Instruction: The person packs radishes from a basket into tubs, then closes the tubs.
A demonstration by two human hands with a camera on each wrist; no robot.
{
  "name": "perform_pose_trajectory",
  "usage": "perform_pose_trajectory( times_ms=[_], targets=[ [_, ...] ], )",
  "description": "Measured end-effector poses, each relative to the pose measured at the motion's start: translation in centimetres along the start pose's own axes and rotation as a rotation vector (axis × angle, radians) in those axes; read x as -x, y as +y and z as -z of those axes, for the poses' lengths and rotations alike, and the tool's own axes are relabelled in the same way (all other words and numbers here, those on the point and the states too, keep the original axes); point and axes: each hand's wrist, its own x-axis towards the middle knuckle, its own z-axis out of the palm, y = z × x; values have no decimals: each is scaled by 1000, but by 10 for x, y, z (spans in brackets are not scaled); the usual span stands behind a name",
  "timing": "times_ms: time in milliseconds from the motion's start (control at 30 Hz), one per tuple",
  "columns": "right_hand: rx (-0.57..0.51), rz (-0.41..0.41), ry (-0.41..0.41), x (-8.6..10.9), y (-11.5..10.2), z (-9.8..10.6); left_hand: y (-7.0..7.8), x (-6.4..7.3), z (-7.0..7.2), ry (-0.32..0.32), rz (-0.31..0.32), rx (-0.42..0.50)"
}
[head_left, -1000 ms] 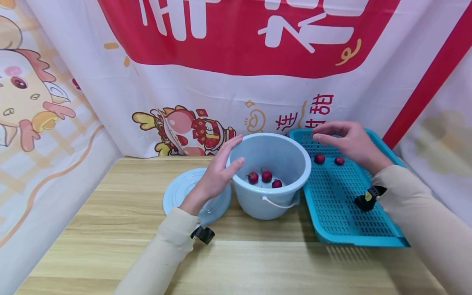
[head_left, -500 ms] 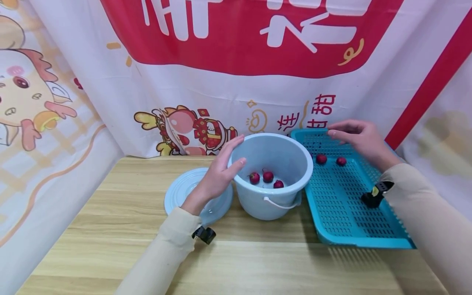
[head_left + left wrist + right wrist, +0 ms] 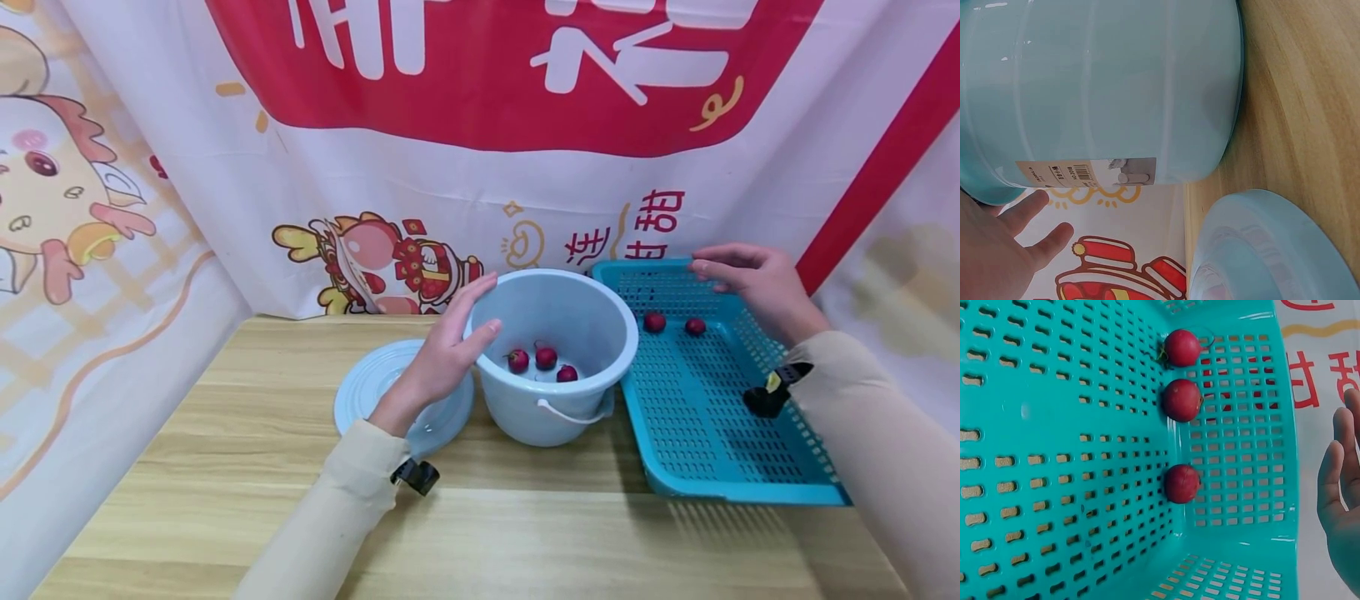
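Observation:
A light blue bucket (image 3: 528,421) stands upright on the table, three small red radishes (image 3: 545,358) on its floor. My left hand (image 3: 441,357) rests against the left side of its rim, fingers extended. Right of the bucket is a turquoise perforated basket (image 3: 697,417). Three more radishes (image 3: 1182,400) lie along its far end in the right wrist view; the bucket hides one of them from the head view. Over the basket's far right part hovers my right hand (image 3: 765,287), with loosely bent fingers and nothing visible in them.
A round light blue lid (image 3: 360,392) lies on the wooden table (image 3: 247,467) left of the bucket, partly under my left forearm. The bucket's white handle (image 3: 562,415) hangs down in front. A printed cloth (image 3: 465,192) hangs behind everything.
My right hand has drifted to the right above the basket, away from the bucket. The left hand keeps its place on the rim, and the radishes stay where they were.

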Motion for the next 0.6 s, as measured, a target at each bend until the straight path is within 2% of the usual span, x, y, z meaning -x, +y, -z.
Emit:
perform_pose_trajectory(
  times_ms=[167, 300, 433, 600],
  targets=[
    [4, -17, 2, -1, 7, 0, 0, 0, 0, 2, -1, 2],
    [15, -65, -36, -3, 14, -3, 0, 0, -1, 1, -2, 7],
    [-37, -122, -78, -5, 21, -6, 0, 0, -1, 5, 3, 1],
    [-65, -166, -80, -6, 31, -5, 0, 0, -1, 8, 5, -1]
  ],
)
